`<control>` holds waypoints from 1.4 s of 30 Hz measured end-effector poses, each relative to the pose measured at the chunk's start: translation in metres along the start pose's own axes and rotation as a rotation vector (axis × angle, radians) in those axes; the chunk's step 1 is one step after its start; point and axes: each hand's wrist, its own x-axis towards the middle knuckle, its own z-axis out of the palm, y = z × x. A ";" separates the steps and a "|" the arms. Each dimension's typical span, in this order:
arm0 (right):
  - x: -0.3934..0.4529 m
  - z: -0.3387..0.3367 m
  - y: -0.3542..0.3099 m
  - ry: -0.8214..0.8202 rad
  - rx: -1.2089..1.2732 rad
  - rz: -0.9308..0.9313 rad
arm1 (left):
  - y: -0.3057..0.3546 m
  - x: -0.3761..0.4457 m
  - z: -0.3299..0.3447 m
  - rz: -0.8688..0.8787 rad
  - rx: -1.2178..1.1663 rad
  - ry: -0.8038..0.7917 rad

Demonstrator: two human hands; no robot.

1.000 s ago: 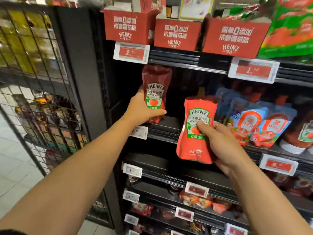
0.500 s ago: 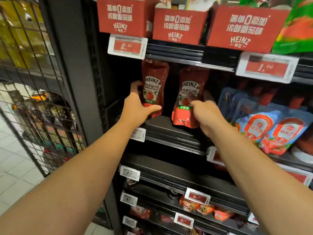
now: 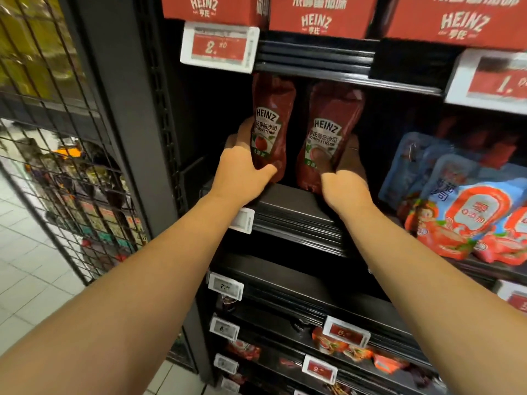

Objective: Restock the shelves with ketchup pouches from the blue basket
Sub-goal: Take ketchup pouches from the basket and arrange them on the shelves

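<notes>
**A:** Where are the pouches?

**B:** Two Heinz ketchup pouches, upright, side by side on the black shelf (image 3: 288, 201), set back in shadow. Left pouch (image 3: 269, 124), right pouch (image 3: 328, 138), a narrow gap between them.

**A:** Hands?

**B:** Left hand (image 3: 242, 172) wraps the left pouch low down: thumb across the front near the base, fingers curled round its left edge and behind. Right hand (image 3: 345, 181) holds the right pouch from its right side, fingers behind, a ring on one; the thumb is hard to make out against the label. Both arms reach in from the near side.

**A:** What's around them?

**B:** Directly above, a shelf edge with a white price tag (image 3: 219, 47) reading 2-something, and red Heinz cartons (image 3: 313, 15) in a row on top. The pouch tops sit just under that edge. Right of the right hand, blue-and-red sauce pouches (image 3: 462, 201) lean forward, near the wrist but apart from it. Another price tag (image 3: 490, 78) above them, blurred.

**A:** Left side?

**B:** A dark upright post (image 3: 119, 109) frames the bay; the left pouch stands near it. Beyond it, a wire mesh rack (image 3: 57, 166) with bottles behind, too blurred to identify. Pale tiled floor (image 3: 25, 275) below.

**A:** Lower down?

**B:** More black shelves with small price tags (image 3: 346, 334), and red packets (image 3: 356, 352) lying on a lower tier.
</notes>
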 end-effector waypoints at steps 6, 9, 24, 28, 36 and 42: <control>0.001 -0.001 -0.002 0.097 0.060 -0.004 | 0.009 0.030 0.004 -0.068 0.029 -0.074; 0.001 0.000 0.001 0.097 0.049 0.016 | 0.009 0.038 0.017 -0.064 0.048 -0.082; 0.014 0.003 0.002 0.091 -0.098 0.034 | -0.012 0.065 0.034 -0.050 0.105 -0.045; 0.037 0.002 0.002 0.053 -0.133 0.020 | -0.013 0.065 0.034 -0.018 0.143 0.007; 0.057 0.027 0.002 0.041 -0.040 -0.023 | -0.013 0.063 0.037 0.050 0.125 0.009; 0.056 0.023 0.009 0.088 -0.025 -0.057 | -0.015 0.067 0.040 0.037 0.135 0.013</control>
